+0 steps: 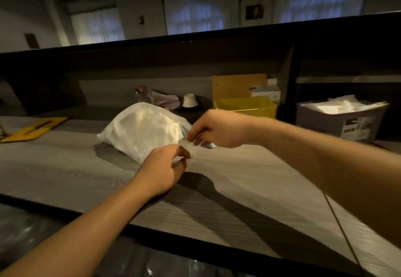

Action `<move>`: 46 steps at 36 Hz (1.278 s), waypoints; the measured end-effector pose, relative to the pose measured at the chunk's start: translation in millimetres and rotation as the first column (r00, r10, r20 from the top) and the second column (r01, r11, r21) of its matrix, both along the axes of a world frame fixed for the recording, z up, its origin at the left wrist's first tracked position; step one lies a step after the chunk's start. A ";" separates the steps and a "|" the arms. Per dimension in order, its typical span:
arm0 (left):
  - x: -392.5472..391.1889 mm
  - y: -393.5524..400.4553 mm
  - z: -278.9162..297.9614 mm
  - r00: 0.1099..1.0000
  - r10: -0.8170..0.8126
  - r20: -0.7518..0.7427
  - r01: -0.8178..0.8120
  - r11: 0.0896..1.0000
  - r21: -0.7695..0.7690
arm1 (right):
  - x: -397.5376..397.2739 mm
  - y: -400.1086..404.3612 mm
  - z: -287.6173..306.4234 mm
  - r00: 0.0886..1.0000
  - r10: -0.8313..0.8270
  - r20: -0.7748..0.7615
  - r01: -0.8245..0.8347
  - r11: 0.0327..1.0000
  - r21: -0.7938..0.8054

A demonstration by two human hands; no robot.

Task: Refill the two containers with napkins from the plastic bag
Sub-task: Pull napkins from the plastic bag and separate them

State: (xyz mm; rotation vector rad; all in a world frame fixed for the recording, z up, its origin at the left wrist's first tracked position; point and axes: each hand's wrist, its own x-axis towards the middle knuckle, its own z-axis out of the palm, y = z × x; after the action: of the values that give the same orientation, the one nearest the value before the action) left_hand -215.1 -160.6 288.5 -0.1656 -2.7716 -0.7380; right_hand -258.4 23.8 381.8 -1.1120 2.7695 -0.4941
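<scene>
The tabletop [249,181] lies bare in front of and to the right of the plastic bag [141,129], giving easy passage there. Behind the bag, a yellow bin [245,106], a small white cup [189,101] and a grey tub [338,120] crowd the back, under a dark overhanging shelf [195,44].

Two bare forearms, no sleeves in view, left hand [161,169], right hand [213,130], fingernails short

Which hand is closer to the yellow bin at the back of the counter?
Right. The right hand pinches the plastic bag end just in front of the yellow bin; the left hand pinches the same end lower down, nearer the person.
</scene>
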 end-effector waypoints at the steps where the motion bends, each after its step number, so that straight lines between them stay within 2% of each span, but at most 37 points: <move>1: 2.7 -11.2 -2.2 0.999 0.036 0.020 -0.035 0.998 -0.058 | -1.4 -15.0 -9.4 1.000 -0.011 0.021 0.012 1.000 -0.009; 5: 7.8 -39.1 -12.9 0.997 0.078 0.023 -0.072 0.980 -0.186 | -17.3 -64.2 -39.7 0.990 -0.141 0.027 0.143 0.986 -0.089; 8: 5.2 -40.4 -14.4 0.996 0.092 0.016 -0.087 0.978 -0.187 | -29.8 -89.3 -52.4 0.968 -0.245 0.053 0.250 0.961 -0.118; 14: 0.9 -40.9 -16.8 0.994 0.106 -0.016 -0.107 0.975 -0.193 | -37.0 -118.6 -66.6 0.912 -0.370 0.174 0.409 0.839 -0.360; 18: 0.4 -41.6 -15.6 0.995 0.102 -0.024 -0.104 0.980 -0.170 | -40.8 -133.9 -71.8 0.901 -0.384 0.202 0.434 0.815 -0.385; 22: 0.6 -41.9 -15.0 0.996 0.086 -0.017 -0.088 0.987 -0.132 | -45.0 -142.6 -74.3 0.870 -0.400 0.287 0.492 0.740 -0.459; 27: 0.4 -41.8 -14.2 0.996 0.082 -0.028 -0.084 0.993 -0.087 | -49.2 -147.9 -78.1 0.858 -0.377 0.349 0.505 0.742 -0.440; 32: 0.3 -43.8 -16.5 0.991 0.117 -0.066 -0.117 0.993 -0.008 | -50.4 -135.1 -77.6 0.836 -0.323 0.443 0.534 0.663 -0.524; 37: 2.2 -45.5 -17.3 0.983 0.138 -0.117 -0.130 0.989 0.074 | -55.4 -113.0 -77.0 0.809 -0.180 0.560 0.532 0.631 -0.565; 43: 4.9 -45.6 -14.8 0.984 0.148 -0.095 -0.132 0.978 0.162 | -58.8 -82.7 -80.0 0.750 -0.153 0.643 0.564 0.656 -0.501; 46: 5.7 -46.1 -14.8 0.987 0.131 -0.094 -0.116 0.982 0.151 | -54.1 -53.0 -76.8 0.702 -0.095 0.705 0.553 0.697 -0.457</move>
State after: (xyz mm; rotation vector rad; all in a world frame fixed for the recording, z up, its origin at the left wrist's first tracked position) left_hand -209.5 -206.6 273.7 -0.0020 -2.5917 -0.8686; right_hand -312.5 -29.2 305.0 -0.2987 2.1730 -1.6351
